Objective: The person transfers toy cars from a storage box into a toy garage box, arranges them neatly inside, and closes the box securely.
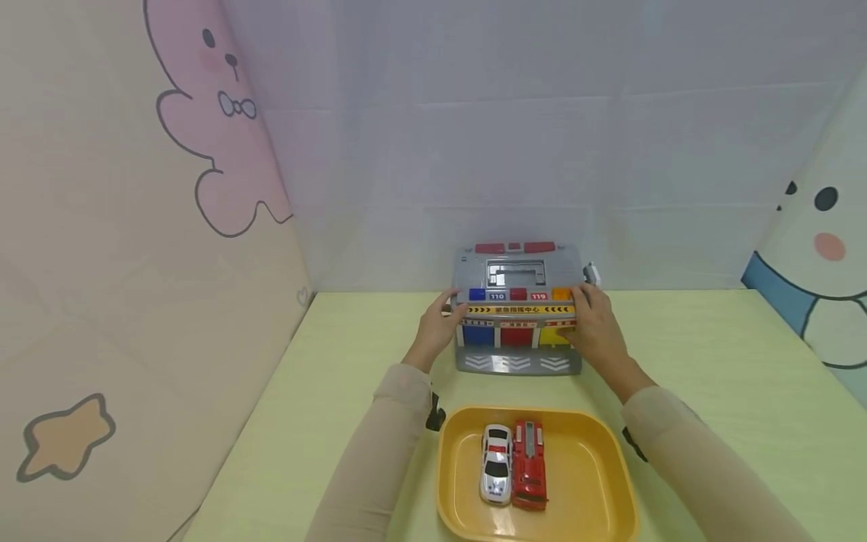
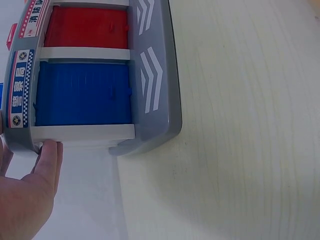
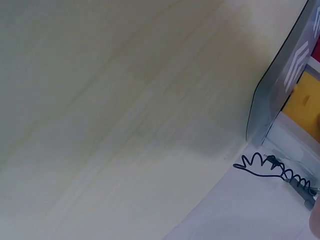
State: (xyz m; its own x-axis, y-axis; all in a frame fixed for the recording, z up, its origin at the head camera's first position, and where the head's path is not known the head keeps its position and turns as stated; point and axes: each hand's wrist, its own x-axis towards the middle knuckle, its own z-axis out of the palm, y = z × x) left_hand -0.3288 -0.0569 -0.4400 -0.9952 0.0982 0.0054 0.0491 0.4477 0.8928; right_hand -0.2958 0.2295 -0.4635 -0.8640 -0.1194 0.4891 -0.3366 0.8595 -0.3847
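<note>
A grey toy garage (image 1: 516,309) stands at the back of the table, with blue, red and yellow doors below a yellow sign strip. My left hand (image 1: 436,329) grips the left end of its overhanging roof. In the left wrist view, the fingers (image 2: 48,165) touch that end beside the blue door (image 2: 85,94). The right hand (image 1: 597,331) holds the opposite end, fingers over the roof edge and thumb near the yellow door (image 1: 554,336). Only a sliver of this hand shows in the right wrist view, beside the yellow door (image 3: 303,100) and a coiled black cord (image 3: 257,162).
Nearer me on the pale green table (image 1: 366,339) is a yellow tray (image 1: 585,482). Inside it a white police car (image 1: 497,467) and a red fire truck (image 1: 529,470) lie side by side. A pale curtain (image 1: 433,150) hangs right behind the garage.
</note>
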